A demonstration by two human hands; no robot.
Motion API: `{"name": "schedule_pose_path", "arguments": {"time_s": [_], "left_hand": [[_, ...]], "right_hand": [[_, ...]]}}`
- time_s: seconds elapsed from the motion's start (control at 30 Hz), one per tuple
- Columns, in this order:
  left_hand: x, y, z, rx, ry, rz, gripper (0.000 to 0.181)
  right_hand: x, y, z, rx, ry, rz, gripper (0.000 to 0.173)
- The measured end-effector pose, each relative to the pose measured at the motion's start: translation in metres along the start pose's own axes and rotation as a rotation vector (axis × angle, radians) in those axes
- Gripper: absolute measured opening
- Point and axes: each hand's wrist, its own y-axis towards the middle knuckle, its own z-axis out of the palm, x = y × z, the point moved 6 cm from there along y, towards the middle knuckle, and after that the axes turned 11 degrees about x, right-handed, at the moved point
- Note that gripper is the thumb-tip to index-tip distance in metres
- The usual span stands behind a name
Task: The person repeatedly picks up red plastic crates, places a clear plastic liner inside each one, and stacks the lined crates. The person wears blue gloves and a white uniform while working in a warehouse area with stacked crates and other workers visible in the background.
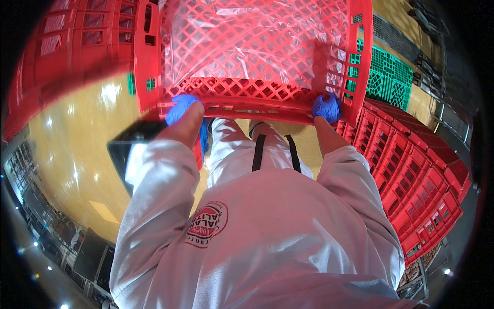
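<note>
In front of my body is a red plastic crate (pixel 254 103) with a lattice bottom and clear plastic film (pixel 247 46) over much of it. My left hand (pixel 182 108), in a blue glove, grips the crate's near edge towards its left corner. Near the right corner, my right hand (pixel 327 109), gloved the same way, is closed on that edge. The fingertips of both hands are partly hidden by the crate.
Red crates (pixel 409 170) are stacked close on my right, with a green plastic crate (pixel 389 77) behind them. More red crates (pixel 85 42) stand at the upper left. A black container (pixel 119 154) is beside my left forearm, above the yellowish floor (pixel 77 162).
</note>
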Motion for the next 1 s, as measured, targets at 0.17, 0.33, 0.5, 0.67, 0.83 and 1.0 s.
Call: {"name": "schedule_pose_path", "arguments": {"time_s": [0.17,0.33,0.5,0.67,0.83,1.0], "left_hand": [[0.000,0.008,0.007,0.043,0.070,0.059,0.044],[-0.005,-0.006,0.002,0.101,0.114,0.149,0.045],[0.003,0.018,0.012,0.170,0.200,0.236,0.061],[0.005,0.025,0.014,0.096,0.194,0.139,0.059],[0.013,0.059,0.033,-0.247,0.089,-0.121,0.058],[0.011,0.056,0.032,-0.277,0.073,-0.117,0.058]], "right_hand": [[0.002,0.001,-0.003,0.045,-0.038,0.030,0.032],[0.003,0.000,-0.005,0.039,-0.069,0.016,0.035],[0.002,0.001,-0.003,0.050,-0.073,-0.001,0.037],[0.002,0.000,-0.004,0.073,-0.069,0.032,0.039],[0.005,0.000,-0.008,0.094,-0.065,0.045,0.039],[0.005,0.000,-0.007,0.079,-0.091,0.053,0.037]]}}
